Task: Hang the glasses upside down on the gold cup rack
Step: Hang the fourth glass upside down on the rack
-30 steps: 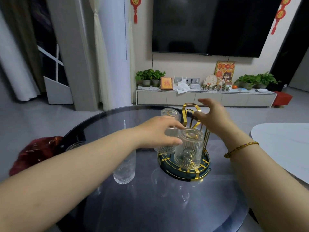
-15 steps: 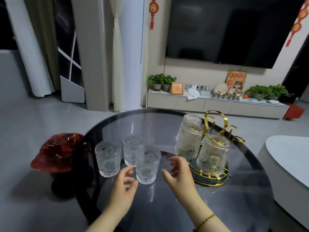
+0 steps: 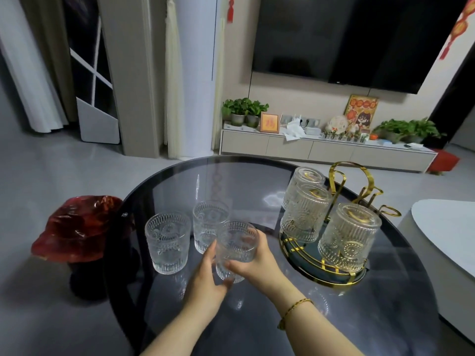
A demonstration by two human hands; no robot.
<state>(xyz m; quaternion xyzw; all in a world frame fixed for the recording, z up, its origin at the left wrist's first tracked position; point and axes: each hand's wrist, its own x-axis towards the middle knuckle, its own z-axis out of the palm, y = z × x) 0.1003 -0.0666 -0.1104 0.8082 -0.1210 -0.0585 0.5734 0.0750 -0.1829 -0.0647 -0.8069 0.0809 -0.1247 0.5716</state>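
Observation:
The gold cup rack [image 3: 341,181] on its dark round tray stands at the right of the glass table. Three ribbed glasses hang upside down on it: a far one [image 3: 305,179], a middle one [image 3: 304,214] and a near one [image 3: 349,235]. Three upright glasses are at the left. The nearest upright glass [image 3: 237,244] is held between my left hand [image 3: 205,281] and my right hand [image 3: 257,263], tilted a little. The other two upright glasses [image 3: 167,241] [image 3: 209,222] stand on the table just behind and left of it.
The round dark glass table [image 3: 257,317] has its edge close on the left. A red shiny stool or bag [image 3: 79,227] sits on the floor to the left. A white rounded table [image 3: 447,232] is at the right. A TV cabinet runs along the far wall.
Both hands left the rack, came back toward me and closed around the nearest upright glass. The view has shifted left and down.

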